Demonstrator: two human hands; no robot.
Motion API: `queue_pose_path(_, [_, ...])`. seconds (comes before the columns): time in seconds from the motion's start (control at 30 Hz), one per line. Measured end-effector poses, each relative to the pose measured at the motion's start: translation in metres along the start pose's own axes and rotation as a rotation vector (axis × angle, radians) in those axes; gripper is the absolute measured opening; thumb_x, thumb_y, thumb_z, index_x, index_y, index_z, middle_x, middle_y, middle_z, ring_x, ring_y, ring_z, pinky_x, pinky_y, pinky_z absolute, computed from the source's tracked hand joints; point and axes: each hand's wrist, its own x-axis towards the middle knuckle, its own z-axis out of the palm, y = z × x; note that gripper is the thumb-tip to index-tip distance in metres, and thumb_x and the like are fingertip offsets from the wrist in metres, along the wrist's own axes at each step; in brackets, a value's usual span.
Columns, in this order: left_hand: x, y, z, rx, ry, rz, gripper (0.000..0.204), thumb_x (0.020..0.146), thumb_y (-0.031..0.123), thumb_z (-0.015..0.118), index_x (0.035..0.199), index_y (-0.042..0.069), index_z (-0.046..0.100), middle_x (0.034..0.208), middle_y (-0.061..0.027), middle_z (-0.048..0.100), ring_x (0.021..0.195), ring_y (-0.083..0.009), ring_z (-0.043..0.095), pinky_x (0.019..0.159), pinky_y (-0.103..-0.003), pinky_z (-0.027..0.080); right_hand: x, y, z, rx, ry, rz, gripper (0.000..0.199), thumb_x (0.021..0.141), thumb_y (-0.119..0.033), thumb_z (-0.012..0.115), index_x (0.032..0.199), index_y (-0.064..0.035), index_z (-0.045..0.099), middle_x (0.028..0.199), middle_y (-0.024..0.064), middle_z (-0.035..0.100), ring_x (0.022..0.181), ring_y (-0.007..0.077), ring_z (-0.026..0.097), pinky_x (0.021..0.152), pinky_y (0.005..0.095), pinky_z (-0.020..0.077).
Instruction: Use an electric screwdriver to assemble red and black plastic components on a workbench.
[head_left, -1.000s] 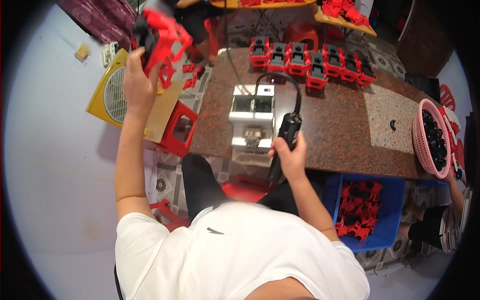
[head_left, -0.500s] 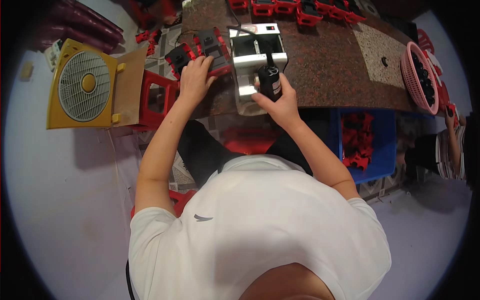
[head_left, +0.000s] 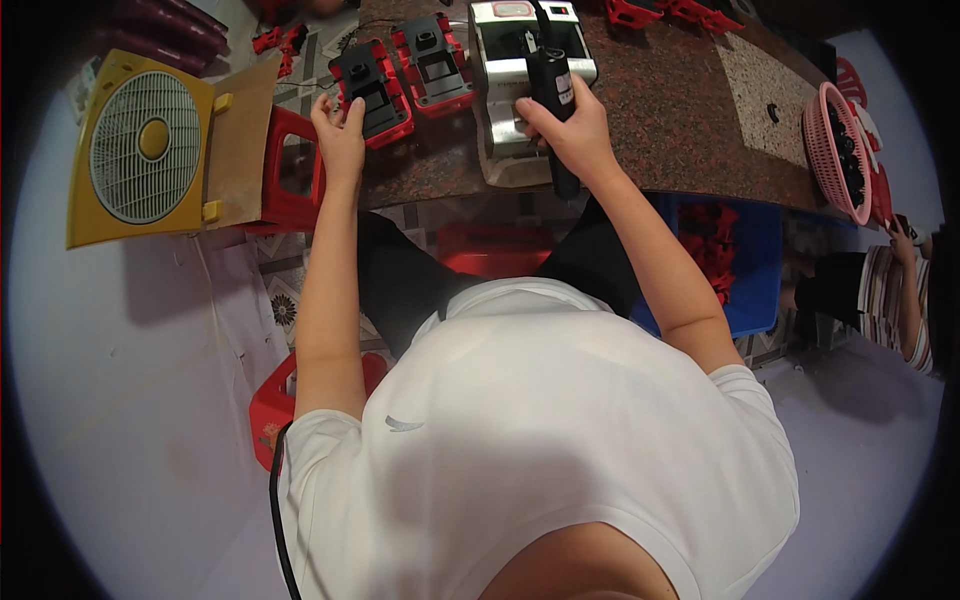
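My right hand (head_left: 584, 137) is wrapped round a black electric screwdriver (head_left: 548, 78), held upright over a silver and white screw feeder (head_left: 505, 76). The tip of the tool is hard to make out against the machine. Left of the feeder, two red-and-black plastic housings lie side by side: a nearer-left housing (head_left: 378, 104) and a second housing (head_left: 436, 68). My left hand (head_left: 341, 145) is at the left edge of the nearer-left housing, thumb and fingers apart. Whether the thumb touches that housing I cannot tell.
More red-and-black housings (head_left: 690, 12) stand along the far edge. A pink basket (head_left: 823, 150) of black parts sits at the table's right end. Below is a blue bin (head_left: 758, 270) of red parts. A yellow fan (head_left: 150, 140) stands left; another person (head_left: 885, 290) is far right.
My left hand has come off the housings, moving left with its fingers opening. My right hand has shifted slightly up and right with the screwdriver. The whole view has shifted.
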Motion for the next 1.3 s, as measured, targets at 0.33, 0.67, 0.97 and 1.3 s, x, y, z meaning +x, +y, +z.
queue_pose_path(0.33, [-0.022,-0.022,-0.019,-0.271,-0.107,-0.396,0.048,0.088,0.019,0.061,0.125,-0.005,0.042,0.106,-0.0123,0.058,0.097,-0.018,0.057,0.086,-0.028,0.045,0.014,-0.023,-0.016,0.174,0.032,-0.015,0.029,0.082,-0.024,0.071,0.092,-0.0034,0.054,0.069,0.0018,0.059,0.053,0.009,0.057,0.047,0.0243,0.0458])
queue_pose_path(0.67, [-0.083,0.043,-0.014,0.119,-0.055,-0.211,0.063,0.08,0.021,0.07,0.127,-0.002,0.035,0.084,-0.006,0.051,0.07,-0.014,0.055,0.063,-0.028,0.046,0.018,-0.061,-0.02,0.28,0.187,-0.653,0.023,0.086,-0.004,0.063,0.102,0.0,0.046,0.078,0.009,0.061,0.065,0.0148,0.061,0.06,0.0276,0.0519])
queue_pose_path(0.97, [-0.084,0.029,-0.003,-0.032,0.038,-0.301,0.069,0.081,0.029,0.073,0.128,-0.003,0.034,0.104,-0.01,0.053,0.092,-0.0211,0.057,0.084,-0.031,0.046,0.035,-0.038,-0.012,0.164,0.151,-0.782,0.034,0.085,-0.008,0.066,0.108,-0.0007,0.042,0.08,0.0081,0.062,0.065,0.0116,0.059,0.06,0.0251,0.0501])
queue_pose_path(1.3, [-0.066,0.011,0.004,-0.337,-0.133,-0.395,0.066,0.083,0.031,0.07,0.129,-0.002,0.035,0.118,-0.0113,0.051,0.106,-0.018,0.052,0.092,-0.029,0.042,0.043,-0.041,-0.006,0.259,0.146,-0.68,0.037,0.077,-0.007,0.076,0.1,-0.004,0.047,0.076,0.0006,0.058,0.066,0.0069,0.057,0.059,0.0207,0.0465])
